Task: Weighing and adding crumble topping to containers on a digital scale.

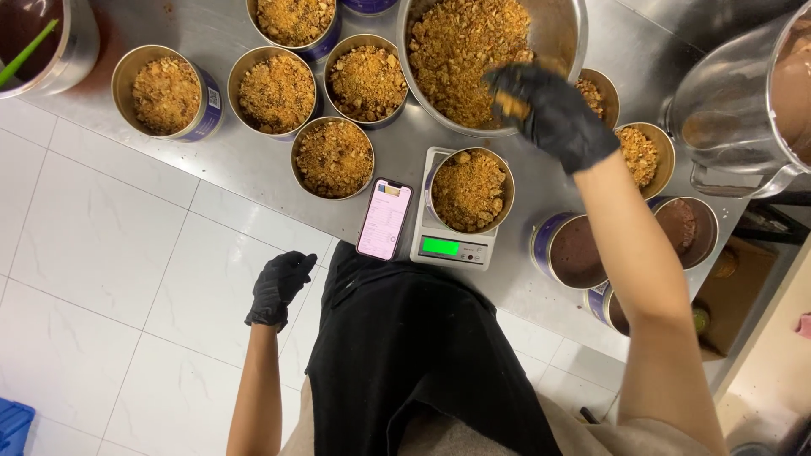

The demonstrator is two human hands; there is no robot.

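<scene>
Black-gloved right hand (549, 114) pinches what looks like golden crumble over the large steel bowl (562, 34); left hand (279, 287) hangs empty. Round tin on the scale (469, 190) looks full; two chocolate-filled tins (579, 251) remain untopped.

The right hand (549, 114) hides part of the crumb bowl's (562, 34) rim.

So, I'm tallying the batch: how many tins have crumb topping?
8 tins: five left of the big bowl, one on the scale, two right of the bowl by the right hand holding crumbs. Another tin at the top edge is cut off.
</scene>
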